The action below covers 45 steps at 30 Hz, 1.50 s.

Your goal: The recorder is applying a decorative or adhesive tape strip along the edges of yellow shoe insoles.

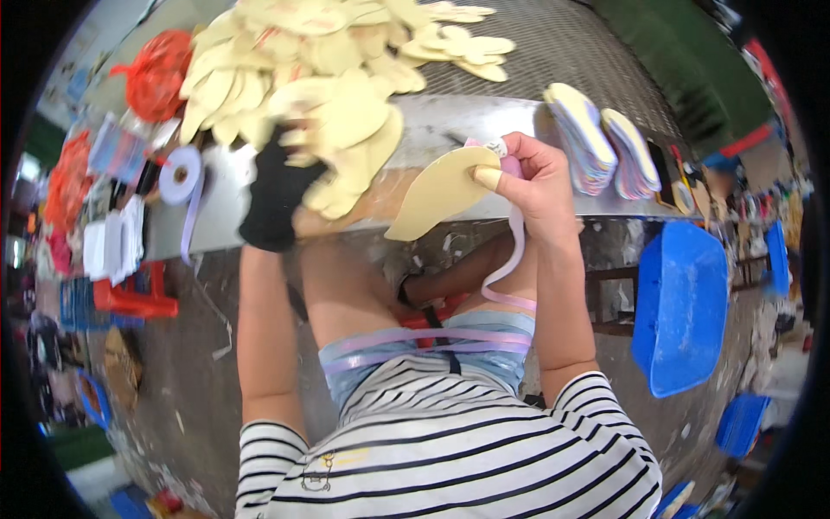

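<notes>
My right hand (543, 182) pinches a cream insole (441, 195) between thumb and fingers, its narrow end pointing down to the left. A lilac tape (516, 238) hangs from the same hand down to my lap, where strips of it lie across my blue shorts. Something small and white sits at the fingertips, too small to make out. My left hand (281, 190), in a black fingerless glove, reaches to the near edge of a large heap of loose cream insoles (294, 56). Its fingers are blurred, so their grip cannot be read.
On the metal table (432, 125), two stacks of edged insoles (581, 143) stand at the right, and a lilac tape roll (181, 159) at the left. Behind that roll sits a red plastic bag (157, 78). A blue tub (679, 303) is right of me, a red stool (143, 296) left.
</notes>
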### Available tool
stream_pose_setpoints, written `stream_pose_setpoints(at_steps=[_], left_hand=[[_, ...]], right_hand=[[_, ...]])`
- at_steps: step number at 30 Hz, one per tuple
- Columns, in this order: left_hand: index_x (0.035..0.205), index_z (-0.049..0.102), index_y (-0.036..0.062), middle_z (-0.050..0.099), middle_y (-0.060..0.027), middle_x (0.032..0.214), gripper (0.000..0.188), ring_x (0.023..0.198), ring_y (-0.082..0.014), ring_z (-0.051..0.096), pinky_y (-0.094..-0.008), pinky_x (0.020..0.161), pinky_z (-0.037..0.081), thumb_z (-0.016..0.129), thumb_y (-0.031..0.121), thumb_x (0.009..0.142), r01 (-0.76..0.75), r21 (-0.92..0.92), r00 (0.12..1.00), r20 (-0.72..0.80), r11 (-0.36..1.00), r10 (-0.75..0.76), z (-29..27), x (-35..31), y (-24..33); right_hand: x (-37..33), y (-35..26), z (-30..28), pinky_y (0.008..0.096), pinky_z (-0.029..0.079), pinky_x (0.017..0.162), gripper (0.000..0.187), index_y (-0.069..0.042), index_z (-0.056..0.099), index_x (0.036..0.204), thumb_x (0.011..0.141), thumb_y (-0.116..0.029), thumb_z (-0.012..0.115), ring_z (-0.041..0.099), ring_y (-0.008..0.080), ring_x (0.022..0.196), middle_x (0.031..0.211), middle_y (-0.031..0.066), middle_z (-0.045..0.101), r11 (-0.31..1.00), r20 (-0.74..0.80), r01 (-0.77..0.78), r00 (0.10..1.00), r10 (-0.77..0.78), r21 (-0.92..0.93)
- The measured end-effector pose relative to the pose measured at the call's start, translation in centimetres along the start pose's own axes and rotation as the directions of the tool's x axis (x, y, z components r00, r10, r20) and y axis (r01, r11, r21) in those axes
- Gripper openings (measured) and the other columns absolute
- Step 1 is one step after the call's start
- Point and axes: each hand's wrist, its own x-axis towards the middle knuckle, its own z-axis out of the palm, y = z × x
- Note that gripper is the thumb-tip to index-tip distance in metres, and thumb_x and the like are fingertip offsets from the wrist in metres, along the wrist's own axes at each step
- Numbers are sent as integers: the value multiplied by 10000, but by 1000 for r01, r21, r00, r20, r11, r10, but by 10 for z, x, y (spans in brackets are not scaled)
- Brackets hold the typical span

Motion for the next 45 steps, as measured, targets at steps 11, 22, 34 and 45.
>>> stream_pose_setpoints(at_steps=[11, 22, 34, 45], left_hand=[[1105, 592, 9, 632, -26, 998, 291, 899, -88, 557, -257, 778, 454, 641, 77, 826, 285, -560, 935, -17, 777, -355, 42, -93, 57], [1110, 575, 22, 629, -32, 1020, 323, 912, -94, 567, -259, 798, 464, 652, 5, 797, 81, -516, 960, -190, 853, -205, 50, -110, 67], [1108, 578, 13, 633, -37, 1012, 320, 915, -93, 570, -252, 790, 471, 664, 14, 800, 67, -525, 969, -167, 849, -180, 48, -116, 74], [1121, 575, 20, 634, -40, 1014, 343, 912, -101, 576, -259, 787, 478, 673, 35, 792, 139, -473, 965, -132, 870, -226, 45, -111, 83]], right_hand=[[-29, 15, 55, 134, 277, 440, 280, 3, 606, 1122, 848, -54, 588, 415, -11, 495, 764, -4, 642, 987, 32, -152, 988, 151, 57], [-41, -1, 85, 143, 360, 492, 144, 5, 605, 995, 878, -77, 586, 519, 5, 610, 811, 19, 643, 981, 142, -137, 983, 117, 139], [-41, -1, 96, 161, 244, 416, 63, -1, 637, 823, 822, -63, 646, 400, -7, 513, 739, -27, 526, 988, 47, -53, 998, 47, 145], [-49, 11, 107, 170, 356, 478, 93, 24, 633, 839, 771, -14, 684, 470, 22, 559, 843, 11, 585, 946, -209, 146, 955, -211, -291]])
